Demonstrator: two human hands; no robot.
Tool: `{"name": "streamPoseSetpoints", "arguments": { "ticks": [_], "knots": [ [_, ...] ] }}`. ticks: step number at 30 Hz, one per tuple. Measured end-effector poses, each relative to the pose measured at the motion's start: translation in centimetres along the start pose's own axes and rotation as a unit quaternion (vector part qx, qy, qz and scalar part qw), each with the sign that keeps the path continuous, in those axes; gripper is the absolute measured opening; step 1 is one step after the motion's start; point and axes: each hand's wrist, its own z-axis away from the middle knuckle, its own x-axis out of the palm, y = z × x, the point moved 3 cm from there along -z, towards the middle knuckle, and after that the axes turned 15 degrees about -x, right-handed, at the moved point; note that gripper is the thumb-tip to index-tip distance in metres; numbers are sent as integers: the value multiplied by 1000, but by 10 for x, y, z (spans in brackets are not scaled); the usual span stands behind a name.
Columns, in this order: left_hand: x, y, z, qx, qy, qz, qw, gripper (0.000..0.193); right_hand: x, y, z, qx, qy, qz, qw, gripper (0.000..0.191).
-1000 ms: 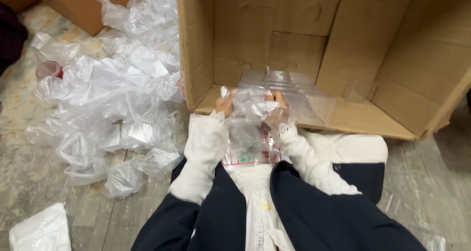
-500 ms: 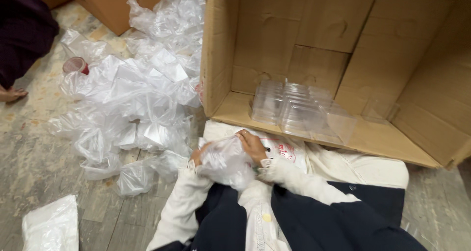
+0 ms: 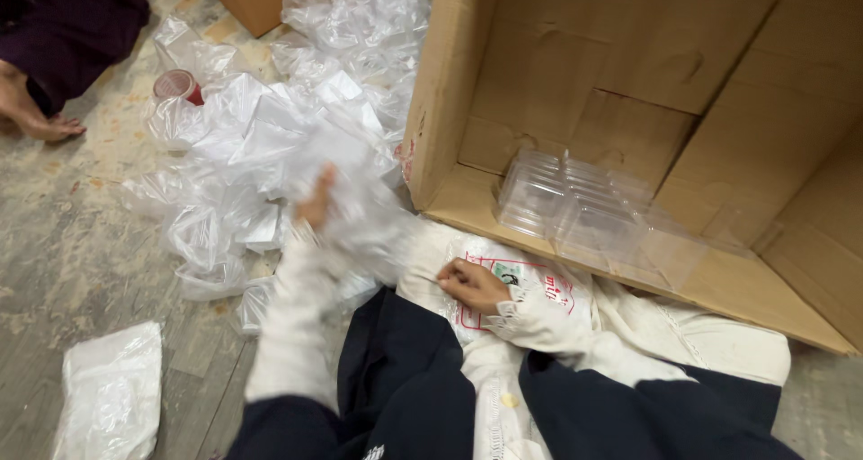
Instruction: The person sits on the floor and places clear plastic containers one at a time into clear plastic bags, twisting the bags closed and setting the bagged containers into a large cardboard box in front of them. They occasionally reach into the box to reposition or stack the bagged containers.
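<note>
Worn grey floor (image 3: 63, 262) under plastic bags (image 3: 261, 154)

Crumpled clear plastic bag (image 3: 364, 213), blurred, raised beside loose bag pile (image 3: 261, 154).

Left hand (image 3: 316, 201) is sitting blurred against a crumpled clear bag (image 3: 364, 210), with the heap of empty plastic bags (image 3: 261, 145) crowding everything ahead and to its left, while the cardboard box wall (image 3: 447, 82) is blocking its right side. Right hand (image 3: 474, 285) is resting on a printed bag (image 3: 517, 285) on the lap; just ahead the box's floor edge and the stack of clear plastic containers (image 3: 593, 217) are standing in the way. Bare floor (image 3: 63, 262) is lying open far left of the heap, up to a white bag (image 3: 108, 393).
</note>
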Motion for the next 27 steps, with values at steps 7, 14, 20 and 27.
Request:
{"name": "streamPoseSetpoints", "arguments": {
  "ticks": [7,14,20,27],
  "knots": [
    [-49,86,-33,-79,52,-294,951,98,-27,-12,13,50,67,-52,995,19],
    [-30,42,19,308,194,-158,918,62,-42,-111,15,-119,80,179,973,24],
    [78,34,173,310,-244,200,897,39,-41,-203,-7,-343,78,-28,936,68],
    [83,68,231,251,-191,309,897,52,-49,-180,23,-213,129,124,961,36]
  ]
}}
